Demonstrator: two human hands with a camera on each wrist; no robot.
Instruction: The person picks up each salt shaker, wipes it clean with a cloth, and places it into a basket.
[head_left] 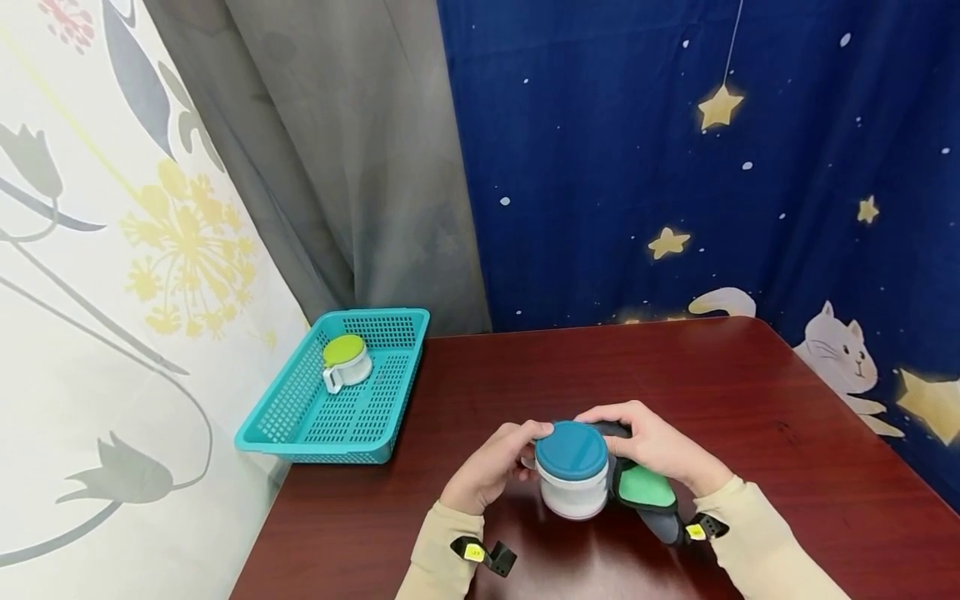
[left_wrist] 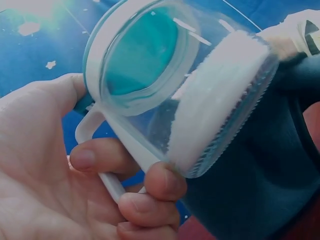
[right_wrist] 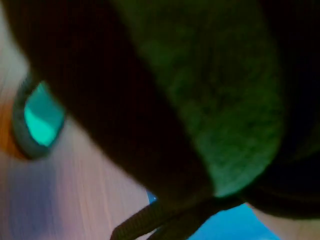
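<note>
A clear jar (left_wrist: 220, 105) with a blue lid (head_left: 572, 450) and white contents is held tilted near the front of the table. My left hand (head_left: 491, 462) grips the jar's white handle (left_wrist: 112, 186), its fingers curled through and round it. On the jar's other side, my right hand (head_left: 660, 442) holds a black-and-green padded fabric piece (head_left: 647, 487) against or close beside the jar. Dark cloth with a green patch (right_wrist: 220, 115) fills most of the right wrist view, and the right fingers are hidden there.
At the back left of the dark red table (head_left: 525, 375) stands a turquoise basket (head_left: 315, 454). Inside it is a similar white jar with a lime-green lid (head_left: 345, 348). A blue curtain (head_left: 585, 167) hangs behind the table, and a patterned wall (head_left: 150, 400) runs along the left.
</note>
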